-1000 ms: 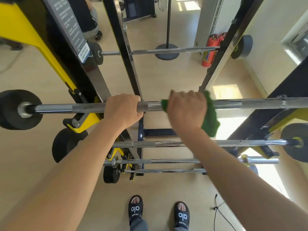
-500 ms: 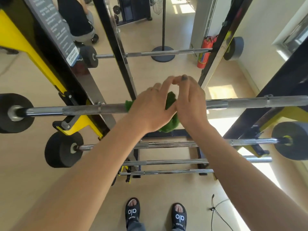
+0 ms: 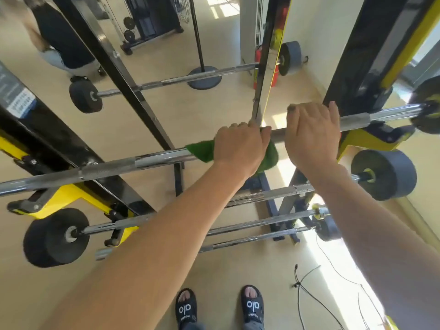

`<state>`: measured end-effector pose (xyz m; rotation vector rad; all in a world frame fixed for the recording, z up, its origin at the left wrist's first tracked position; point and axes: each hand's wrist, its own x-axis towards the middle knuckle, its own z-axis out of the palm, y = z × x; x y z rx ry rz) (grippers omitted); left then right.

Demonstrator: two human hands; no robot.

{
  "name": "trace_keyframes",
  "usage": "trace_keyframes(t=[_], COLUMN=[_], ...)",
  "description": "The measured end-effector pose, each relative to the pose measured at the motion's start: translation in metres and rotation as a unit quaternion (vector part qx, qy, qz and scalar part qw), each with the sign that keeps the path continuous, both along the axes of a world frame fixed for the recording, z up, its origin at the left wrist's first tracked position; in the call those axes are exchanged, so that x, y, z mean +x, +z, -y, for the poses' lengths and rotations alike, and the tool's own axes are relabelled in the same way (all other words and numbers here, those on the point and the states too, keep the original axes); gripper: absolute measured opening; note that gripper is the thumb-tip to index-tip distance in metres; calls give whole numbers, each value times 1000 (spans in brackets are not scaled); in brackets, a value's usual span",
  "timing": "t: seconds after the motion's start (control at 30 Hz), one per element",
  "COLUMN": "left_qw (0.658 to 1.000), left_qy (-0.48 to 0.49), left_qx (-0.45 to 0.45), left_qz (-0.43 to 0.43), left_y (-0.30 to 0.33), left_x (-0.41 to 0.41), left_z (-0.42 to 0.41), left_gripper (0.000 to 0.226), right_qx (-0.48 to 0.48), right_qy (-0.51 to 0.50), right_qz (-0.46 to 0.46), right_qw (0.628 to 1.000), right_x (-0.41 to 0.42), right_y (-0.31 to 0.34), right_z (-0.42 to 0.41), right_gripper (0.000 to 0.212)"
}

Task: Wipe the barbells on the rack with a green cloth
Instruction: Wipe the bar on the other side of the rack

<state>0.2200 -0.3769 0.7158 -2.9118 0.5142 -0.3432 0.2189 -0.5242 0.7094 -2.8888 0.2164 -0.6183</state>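
Gripping the green cloth [image 3: 270,158] around the top barbell [image 3: 142,161], the left hand [image 3: 240,148] had its fingers curled over the bar, cloth bunched under the palm. Cloth stuck out on both sides of the fist: a flap to the left along the shaft, a bigger wad hanging below on the right.

Right hand [image 3: 312,136] sat just beside it on the same bar, fingers draped over the top. Couldn't tell whether the thumb closed underneath, so grip there was unclear. No cloth under that hand. Short gap of bare bar between the two hands.

Top barbell lay tilted across the view, resting in the yellow hooks of the rack [image 3: 371,141], with a knurled section left of the cloth.

Below it on the rack: a second barbell [image 3: 281,194] with a grey plate [image 3: 390,175] at the right end, and two thinner bars lower down. Black plate [image 3: 54,236] at lower left. Another loaded barbell [image 3: 181,79] hung on the far side of the uprights.

Person's feet in black sandals [image 3: 252,306] on the floor, a loose cable [image 3: 316,296] to their right. Another person crouched at top left, blurred.
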Motion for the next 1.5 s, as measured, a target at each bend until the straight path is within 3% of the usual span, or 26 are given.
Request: trace_keyframes(t=[0.1,0.2,0.27,0.33,0.4,0.57,0.7,0.83,0.97,1.17,1.3,1.33,1.4,1.5], left_qw=[999,995,995,995,995,998,998,997,995,995,993,992,988,979], left_qy=[-33,-48,-22,37,59,-38,-58,-73,-97,-91,-95,-98,-107,-100], left_qx=[-2,-11,33,25,28,10,-16,-31,24,16,-19,-29,-63,-71], left_qz=[-27,-81,-88,-85,-80,-38,-24,-9,-19,-28,-68,-69,-96,-163], left_y=[1,7,8,12,11,3,1,-4,-9,-1,-1,0,1,4], left_x=[6,8,3,-2,0,12,18,19,15,19,24,25,28,31], left_z=[14,-39,-82,-106,-97,14,52,-7,-35,40,102,107,98,70], left_gripper=[51,49,42,51,57,30,43,67,62,52,38,39,41,46], right_qx=[0,35,18,-18,-28,-26,-5,-8,45,128,298,274,134,12], right_qy=[-14,-16,-10,-8,-17,-37,-55,15,21,36,82,98,139,174], right_qz=[-51,-90,-99,-84,-80,-61,-69,-76,-81,-70,-101,-84,-19,16], right_qw=[999,995,995,996,996,997,996,997,995,989,946,953,981,984], right_x=[7,7,7,8,12,21,25,23,19,16,12,10,7,9], right_y=[5,5,7,6,4,-8,-10,-5,-2,6,19,22,23,24], right_z=[29,30,29,28,28,28,32,43,35,37,60,73,108,168], right_gripper=[44,34,37,42,47,61,62,47,41,48,60,60,56,42])
